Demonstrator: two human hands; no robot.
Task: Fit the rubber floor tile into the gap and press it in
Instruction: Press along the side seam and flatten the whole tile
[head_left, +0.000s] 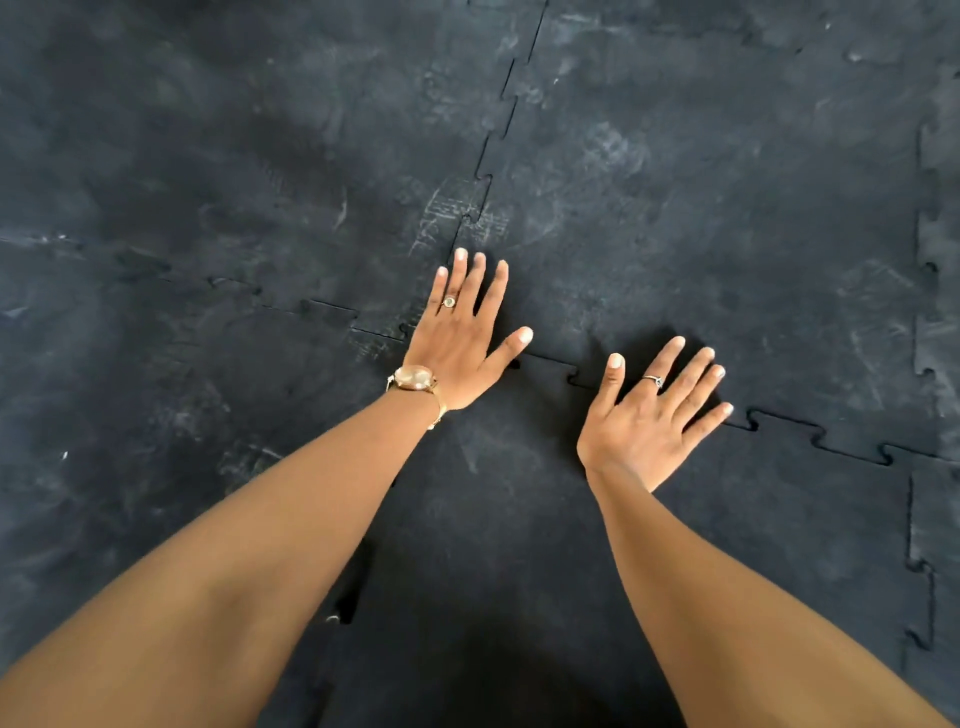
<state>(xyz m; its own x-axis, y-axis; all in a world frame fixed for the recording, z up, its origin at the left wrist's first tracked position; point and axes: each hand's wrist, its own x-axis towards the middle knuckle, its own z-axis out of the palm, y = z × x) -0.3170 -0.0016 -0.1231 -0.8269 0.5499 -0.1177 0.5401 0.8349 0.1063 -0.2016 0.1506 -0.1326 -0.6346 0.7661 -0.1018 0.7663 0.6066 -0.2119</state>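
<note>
A black rubber floor tile (498, 519) with jigsaw edges lies in front of me, flat among other dark interlocking tiles. My left hand (457, 343), with a watch and a ring, rests palm down with fingers spread at the tile's far left corner, where several seams meet. Palm down and spread too, my right hand (649, 415) lies across the tile's far toothed seam (550, 366). Neither hand holds anything. At the left edge, beside my left forearm, a dark slit (353, 587) shows along the seam.
Scuffed dark tiles (701, 218) cover the floor on every side. One toothed seam (498, 119) runs away from my left fingertips, another seam (922, 519) runs down the right side.
</note>
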